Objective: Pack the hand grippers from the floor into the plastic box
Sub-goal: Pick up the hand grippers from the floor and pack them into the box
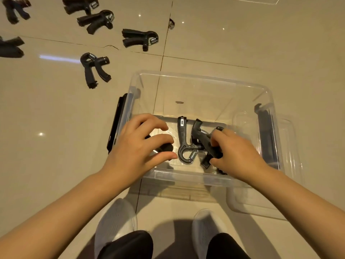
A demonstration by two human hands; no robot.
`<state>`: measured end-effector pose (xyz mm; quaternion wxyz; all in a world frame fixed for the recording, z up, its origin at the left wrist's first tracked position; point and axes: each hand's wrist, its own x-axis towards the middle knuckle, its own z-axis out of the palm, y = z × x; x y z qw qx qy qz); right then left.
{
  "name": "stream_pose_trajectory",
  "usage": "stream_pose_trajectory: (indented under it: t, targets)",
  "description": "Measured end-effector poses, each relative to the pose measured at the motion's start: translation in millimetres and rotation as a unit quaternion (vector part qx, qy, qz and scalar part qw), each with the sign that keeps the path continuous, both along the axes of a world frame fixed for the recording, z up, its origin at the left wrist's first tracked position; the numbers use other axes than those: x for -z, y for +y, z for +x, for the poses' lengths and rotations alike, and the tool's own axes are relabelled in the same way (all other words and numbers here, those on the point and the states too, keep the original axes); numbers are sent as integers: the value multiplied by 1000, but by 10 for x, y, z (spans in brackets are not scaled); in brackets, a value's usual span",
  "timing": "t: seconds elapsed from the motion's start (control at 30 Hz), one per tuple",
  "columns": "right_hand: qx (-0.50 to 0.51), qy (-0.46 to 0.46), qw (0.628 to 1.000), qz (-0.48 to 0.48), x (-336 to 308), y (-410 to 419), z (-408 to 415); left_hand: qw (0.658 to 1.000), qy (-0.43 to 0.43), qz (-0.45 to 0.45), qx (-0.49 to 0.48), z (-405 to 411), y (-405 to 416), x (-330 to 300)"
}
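**Both hands in the box, setting grippers down**

The step in hand looks like placing: both hands are inside the clear plastic storage box (201, 79), which sits on the glossy beige tiled floor (242, 43). The right hand (237, 156) has its fingers curled round a black spring-loaded hand gripper (204, 139), holding it tilted near the box bottom. The left hand (134, 146) has its fingers curled over a second black gripper handle (165, 147); whether that grip is firm or already letting go I cannot tell. Between the hands a third black hand gripper (183, 144) lies flat on the box bottom, free of both.

Six more black grippers remain on the floor to the upper left, the nearest one (95, 70) just beyond the box's far-left corner. A clear plastic lid (261, 202) lies partly under the box on the right.

Next, I judge, both hands must release, withdraw, and reach left for the floor pieces.
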<state>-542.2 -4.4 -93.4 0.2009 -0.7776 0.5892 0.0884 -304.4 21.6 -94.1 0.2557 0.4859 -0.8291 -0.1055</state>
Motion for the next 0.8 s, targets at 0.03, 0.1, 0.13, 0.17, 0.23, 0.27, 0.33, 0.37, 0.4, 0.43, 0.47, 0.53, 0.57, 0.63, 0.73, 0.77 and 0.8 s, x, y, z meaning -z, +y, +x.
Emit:
stream_pose_trajectory:
  t: [0.03, 0.1, 0.13, 0.17, 0.23, 0.27, 0.33, 0.37, 0.4, 0.43, 0.47, 0.53, 0.57, 0.63, 0.73, 0.77, 0.8]
  targets:
    - [3, 4, 1000, 19, -8, -6, 6, 1000, 4, 1, -3, -1, 1, -1]
    - [12, 7, 998, 56, -10, -26, 0, 1000, 24, 12, -16, -10, -9, -29]
    - [15, 10, 997, 78, -6, -36, -9, 999, 36, 19, -24, -17, -19, -46]
    - [15, 13, 995, 103, 3, -43, -20, 998, 50, 27, -32, -22, -24, -62]
    - [14, 19, 989, 147, 18, -55, -42, 995, 80, 37, -49, -40, -30, -92]
    - [16, 19, 987, 159, 6, -62, -54, 992, 98, 41, -61, -53, -34, -107]
    - [28, 2, 988, 149, -55, -102, -74, 986, 135, 49, -87, -88, -47, -138]
    - [36, -21, 991, 130, -100, -132, -77, 982, 153, 54, -96, -107, -58, -156]
    - [54, -64, 991, 109, -159, -163, -61, 978, 170, 60, -101, -126, -65, -178]
    - [76, -125, 985, 94, -223, -185, -28, 975, 186, 65, -105, -144, -70, -200]
    - [94, -197, 971, 93, -295, -194, 31, 971, 202, 68, -111, -163, -72, -223]
    - [81, -298, 944, 119, -404, -197, 178, 959, 240, 77, -131, -195, -73, -273]
    - [52, -306, 942, 126, -422, -183, 252, 951, 263, 83, -141, -211, -73, -298]
    - [21, -312, 945, 92, -418, -150, 377, 937, 301, 98, -152, -226, -81, -340]
    - [33, -321, 946, 24, -419, -176, 413, 935, 306, 104, -144, -207, -94, -367]
    - [20, -315, 948, 22, -428, -185, 416, 938, 301, 104, -139, -203, -97, -363]
    - [8, -317, 948, 33, -436, -187, 427, 940, 295, 106, -136, -206, -94, -353]
